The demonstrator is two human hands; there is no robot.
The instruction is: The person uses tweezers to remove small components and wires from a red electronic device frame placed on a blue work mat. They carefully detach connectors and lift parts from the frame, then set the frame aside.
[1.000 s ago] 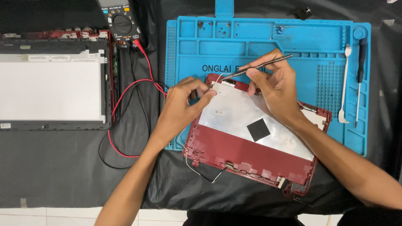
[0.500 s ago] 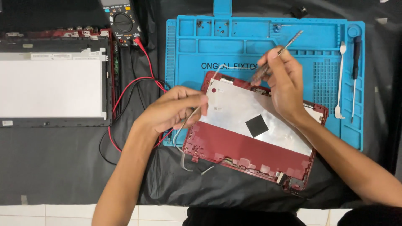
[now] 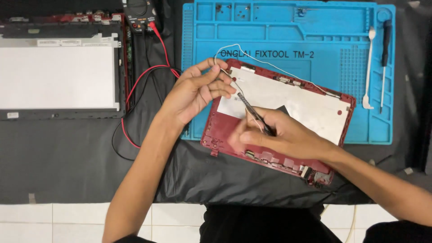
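A red laptop lid shell (image 3: 225, 130) with a silver foil inner lining lies tilted on the blue repair mat (image 3: 288, 40). My left hand (image 3: 198, 90) is at the lid's upper left corner, pinching a thin white cable (image 3: 270, 65) that loops up and runs along the lid's top edge. My right hand (image 3: 279, 137) rests over the lid's lower middle and holds metal tweezers (image 3: 252, 110), their tips pointing up-left toward my left hand's fingers.
A bare display panel (image 3: 58, 76) in a dark frame lies at left on the black cloth. A multimeter (image 3: 139, 13) with red and black leads (image 3: 135, 90) sits at top centre. A white spudger (image 3: 369, 67) and a black screwdriver (image 3: 384, 58) lie on the mat's right side.
My right hand dropped from the lid's top edge to its lower middle with the tweezers. My left hand moved up to the corner, lifting the white cable free along the top edge.
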